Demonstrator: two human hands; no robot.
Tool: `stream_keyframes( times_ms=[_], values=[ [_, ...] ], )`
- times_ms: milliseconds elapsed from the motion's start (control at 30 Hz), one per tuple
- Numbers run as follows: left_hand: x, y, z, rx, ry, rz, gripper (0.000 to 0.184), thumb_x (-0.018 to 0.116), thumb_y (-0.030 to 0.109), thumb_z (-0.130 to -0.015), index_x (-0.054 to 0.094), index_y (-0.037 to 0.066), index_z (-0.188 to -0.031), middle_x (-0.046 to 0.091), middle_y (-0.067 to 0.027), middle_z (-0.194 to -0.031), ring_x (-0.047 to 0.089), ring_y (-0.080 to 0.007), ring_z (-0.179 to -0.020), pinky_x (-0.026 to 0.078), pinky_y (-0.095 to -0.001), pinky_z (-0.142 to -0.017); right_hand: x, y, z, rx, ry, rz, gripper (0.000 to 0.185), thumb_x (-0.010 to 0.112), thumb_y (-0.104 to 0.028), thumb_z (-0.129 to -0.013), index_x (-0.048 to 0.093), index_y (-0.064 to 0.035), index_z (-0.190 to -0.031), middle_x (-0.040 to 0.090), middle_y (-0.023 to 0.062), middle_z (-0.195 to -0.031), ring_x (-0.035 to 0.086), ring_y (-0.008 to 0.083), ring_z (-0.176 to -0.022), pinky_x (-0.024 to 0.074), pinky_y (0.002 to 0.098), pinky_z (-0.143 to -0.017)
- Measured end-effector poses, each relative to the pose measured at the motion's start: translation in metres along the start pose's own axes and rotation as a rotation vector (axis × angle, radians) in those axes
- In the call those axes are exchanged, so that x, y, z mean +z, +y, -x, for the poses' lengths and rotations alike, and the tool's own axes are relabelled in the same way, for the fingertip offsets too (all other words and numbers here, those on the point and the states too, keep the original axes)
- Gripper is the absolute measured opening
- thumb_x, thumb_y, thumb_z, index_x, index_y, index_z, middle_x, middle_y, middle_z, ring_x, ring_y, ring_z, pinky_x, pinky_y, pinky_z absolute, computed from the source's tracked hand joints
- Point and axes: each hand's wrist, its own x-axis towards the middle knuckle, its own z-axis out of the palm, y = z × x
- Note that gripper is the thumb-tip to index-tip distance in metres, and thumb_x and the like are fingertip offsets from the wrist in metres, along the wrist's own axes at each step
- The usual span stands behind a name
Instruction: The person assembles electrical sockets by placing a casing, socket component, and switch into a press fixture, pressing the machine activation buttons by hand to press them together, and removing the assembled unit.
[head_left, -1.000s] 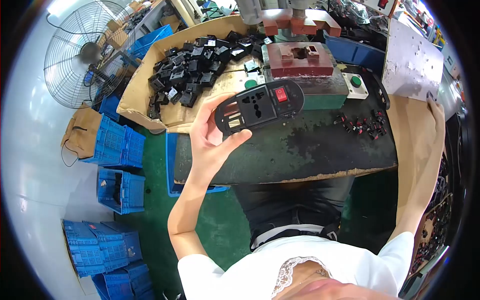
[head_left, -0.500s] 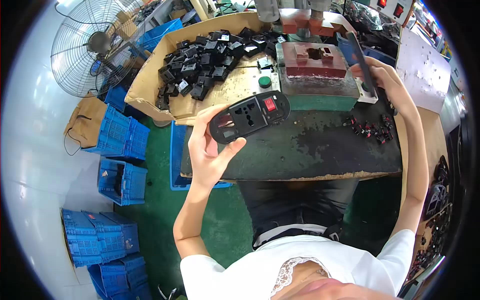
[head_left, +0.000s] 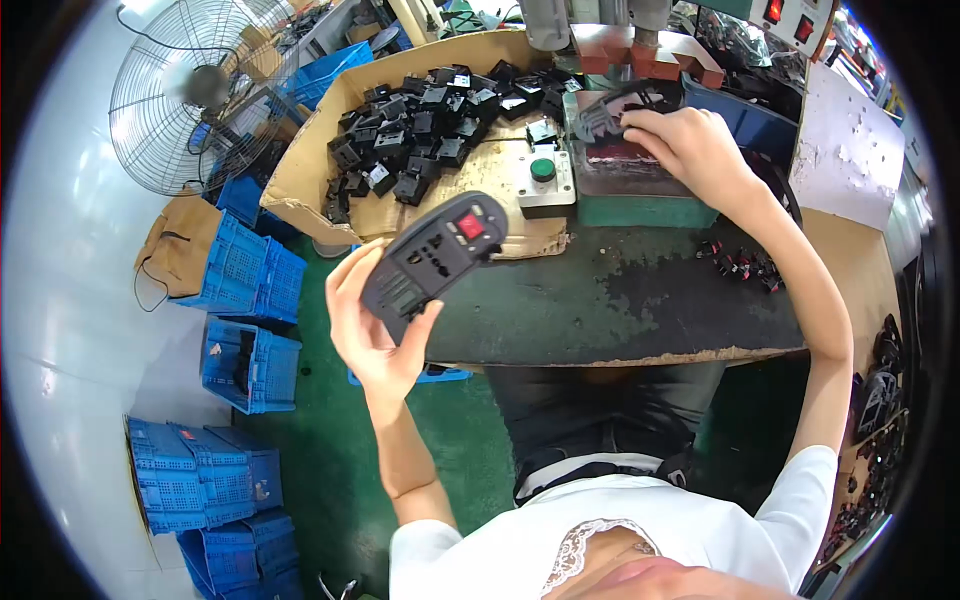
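Note:
My left hand [head_left: 372, 335] is closed around one end of a black, rounded socket panel [head_left: 432, 262] with a red rocker switch, its socket holes facing up, tilted above the front left of the bench. My right hand [head_left: 695, 155] pinches the edge of a dark plastic shell [head_left: 612, 115], held over the lower block [head_left: 630, 172] of a press. The shell and the hand hide most of the red fixture on that block. Left of the block stands a control box with a green button [head_left: 543, 170].
A cut-open carton [head_left: 300, 185] holds many black plastic parts [head_left: 425, 125]. Small red-and-black pieces [head_left: 742, 265] lie on the bench [head_left: 560, 310] at right. Red upper press jaws [head_left: 645, 60] hang behind. Blue crates [head_left: 250, 365] and a fan [head_left: 205, 90] stand at left.
The right hand has brought the dark shell leftward from the right side to over the press block. The left hand has drawn the socket panel left and down, turning it steeper.

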Motion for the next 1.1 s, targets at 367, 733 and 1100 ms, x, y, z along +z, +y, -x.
stream_keyframes(
  times_ms=[367,733,1100],
  values=[
    [-0.082,-0.114,0.071,-0.419,0.29,-0.615,0.046,0.074,0.017,-0.077,0.054,-0.004,-0.112,0.057,-0.0146,-0.108,0.053,-0.0247,-0.104,0.04,-0.0321,-0.092,0.041,0.016,-0.008,0.166,0.123,-0.213,0.018,0.068,-0.023,-0.078,0.07,-0.0088,-0.089,0.06,0.0099,-0.066,0.054,0.0249,-0.053,0.0443,0.0323,-0.054],
    [-0.059,-0.049,-0.003,-0.101,0.163,-0.483,0.022,0.062,-0.003,-0.081,0.057,-0.002,-0.102,0.061,-0.0092,-0.096,0.057,-0.0192,-0.09,0.044,-0.0311,-0.087,0.053,0.05,-0.013,-0.046,0.02,-0.333,0.016,0.064,-0.015,-0.082,0.058,-0.0028,-0.091,0.061,0.0117,-0.101,0.055,0.0298,-0.106,0.0429,0.0381,-0.089],
    [-0.01,0.117,-0.105,0.8,-0.906,-0.389,0.03,0.068,0.005,-0.075,0.053,0.001,-0.101,0.063,-0.0117,-0.087,0.062,-0.0237,-0.078,0.042,-0.0419,-0.086,0.046,0.075,-0.011,-0.058,-0.061,-0.431,0.017,0.062,-0.014,-0.087,0.056,-0.0031,-0.098,0.061,0.0096,-0.108,0.059,0.0184,-0.1,0.0438,0.03,-0.088]
  ],
)
